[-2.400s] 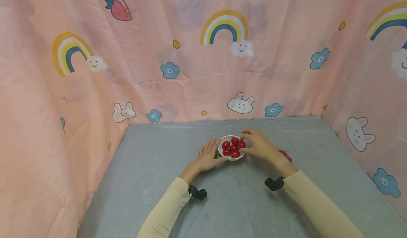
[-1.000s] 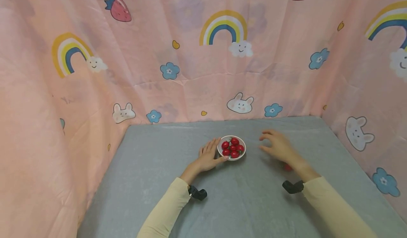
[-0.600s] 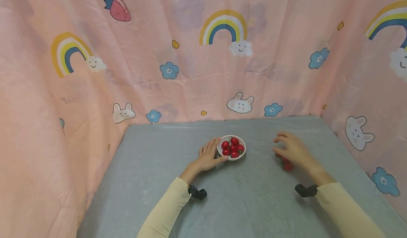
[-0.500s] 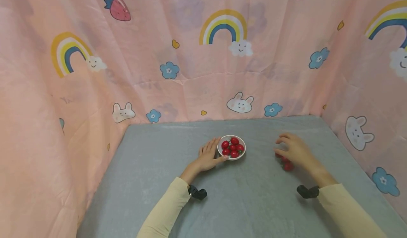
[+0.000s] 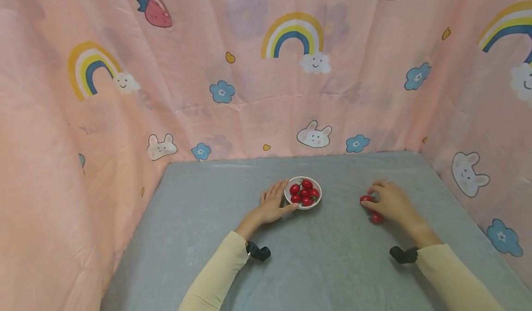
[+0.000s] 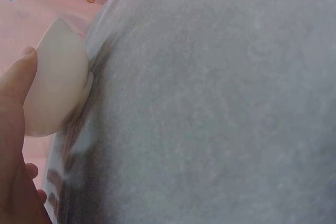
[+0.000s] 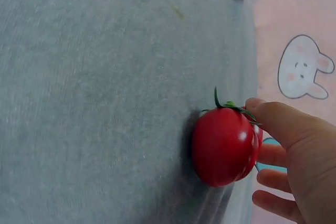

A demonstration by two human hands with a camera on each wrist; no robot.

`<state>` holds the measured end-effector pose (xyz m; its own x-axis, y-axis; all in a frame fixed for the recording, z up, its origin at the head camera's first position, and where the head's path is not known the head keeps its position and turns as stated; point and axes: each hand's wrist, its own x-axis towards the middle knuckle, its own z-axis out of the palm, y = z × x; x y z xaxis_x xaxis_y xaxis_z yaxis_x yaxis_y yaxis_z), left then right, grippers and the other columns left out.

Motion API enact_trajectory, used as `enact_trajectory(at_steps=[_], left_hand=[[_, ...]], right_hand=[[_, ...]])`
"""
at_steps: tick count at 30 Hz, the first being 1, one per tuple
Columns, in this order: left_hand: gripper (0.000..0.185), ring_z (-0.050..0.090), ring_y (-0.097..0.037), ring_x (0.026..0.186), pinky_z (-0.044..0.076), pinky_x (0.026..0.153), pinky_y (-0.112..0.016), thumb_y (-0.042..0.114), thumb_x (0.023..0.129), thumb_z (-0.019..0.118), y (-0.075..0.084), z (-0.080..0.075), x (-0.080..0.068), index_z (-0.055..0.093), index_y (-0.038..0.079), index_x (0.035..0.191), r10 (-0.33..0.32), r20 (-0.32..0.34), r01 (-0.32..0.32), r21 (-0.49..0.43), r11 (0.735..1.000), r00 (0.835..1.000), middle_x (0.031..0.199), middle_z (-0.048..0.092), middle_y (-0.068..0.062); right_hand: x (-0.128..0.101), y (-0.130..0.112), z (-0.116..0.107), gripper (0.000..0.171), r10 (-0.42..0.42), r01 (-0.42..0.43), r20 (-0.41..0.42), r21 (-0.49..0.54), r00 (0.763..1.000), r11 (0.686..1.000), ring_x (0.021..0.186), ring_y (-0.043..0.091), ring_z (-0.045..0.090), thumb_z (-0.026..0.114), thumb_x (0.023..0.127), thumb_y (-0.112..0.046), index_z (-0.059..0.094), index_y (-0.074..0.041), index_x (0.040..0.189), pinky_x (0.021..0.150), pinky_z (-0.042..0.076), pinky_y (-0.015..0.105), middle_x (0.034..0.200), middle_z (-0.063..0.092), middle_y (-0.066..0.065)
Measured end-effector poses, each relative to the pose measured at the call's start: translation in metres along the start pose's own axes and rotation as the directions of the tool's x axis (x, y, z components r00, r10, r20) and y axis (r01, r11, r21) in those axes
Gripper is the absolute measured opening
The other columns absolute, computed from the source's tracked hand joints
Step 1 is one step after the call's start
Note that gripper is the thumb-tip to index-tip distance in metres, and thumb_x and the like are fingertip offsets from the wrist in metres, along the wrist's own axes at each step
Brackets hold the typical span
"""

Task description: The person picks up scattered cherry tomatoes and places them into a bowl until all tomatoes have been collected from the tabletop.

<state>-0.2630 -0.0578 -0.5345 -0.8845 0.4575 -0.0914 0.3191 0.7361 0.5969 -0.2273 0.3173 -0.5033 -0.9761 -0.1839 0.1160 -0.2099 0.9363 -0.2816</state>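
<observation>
Several red cherry tomatoes (image 5: 305, 193) lie in a small white bowl (image 5: 302, 208). My left hand (image 5: 272, 207) rests against the bowl's left side, fingers fairly straight, thumb at the near rim; the left wrist view shows the thumb (image 6: 20, 74) against the outer wall. To the right, my right hand (image 5: 392, 202) pinches a cherry tomato (image 5: 365, 199) on the table between thumb and fingers. Nearer me, just below that hand, lies another cherry tomato (image 5: 376, 218). In the right wrist view this front tomato (image 7: 220, 148) partly hides the pinched one.
A grey cloth covers the table (image 5: 199, 237). Pink patterned curtains (image 5: 249, 117) hang behind it and at both sides. A dark wrist camera mount is on each wrist, next to the cream sleeves (image 5: 453, 274).
My right hand has moved from the bowl rightward to the loose tomatoes, then lowered onto one of them. One more tomato stays in the bowl. The left hand has kept its place.
</observation>
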Motion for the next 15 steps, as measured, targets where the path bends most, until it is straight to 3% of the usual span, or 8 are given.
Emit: enact_trajectory(at_steps=[8,15], left_hand=[[0.092,0.006,-0.031,0.157,0.003,0.122,-0.062,0.071,0.092,0.047,-0.0014,0.0006,0.0011,0.001,0.031,0.16,0.009,0.001,-0.009,0.006,1.0,1.0,0.169,0.008,-0.008],[0.092,0.005,-0.03,0.157,0.004,0.123,-0.06,0.07,0.092,0.047,0.0014,-0.0015,-0.0003,0.001,0.031,0.16,0.001,0.008,-0.001,0.012,1.0,1.0,0.169,0.007,-0.007]], right_hand=[[0.0018,0.0006,0.0069,0.043,0.055,-0.055,-0.004,-0.034,0.999,0.998,0.111,0.045,0.054,0.076,0.083,-0.041,0.073,-0.001,0.1,0.093,0.04,0.067,0.121,0.06,0.028],[0.0032,-0.0013,0.0069,0.043,0.028,-0.029,-0.017,-0.061,0.999,0.998,0.105,0.045,0.059,0.077,0.082,-0.041,0.073,-0.002,0.099,0.086,0.046,0.064,0.119,0.062,0.028]])
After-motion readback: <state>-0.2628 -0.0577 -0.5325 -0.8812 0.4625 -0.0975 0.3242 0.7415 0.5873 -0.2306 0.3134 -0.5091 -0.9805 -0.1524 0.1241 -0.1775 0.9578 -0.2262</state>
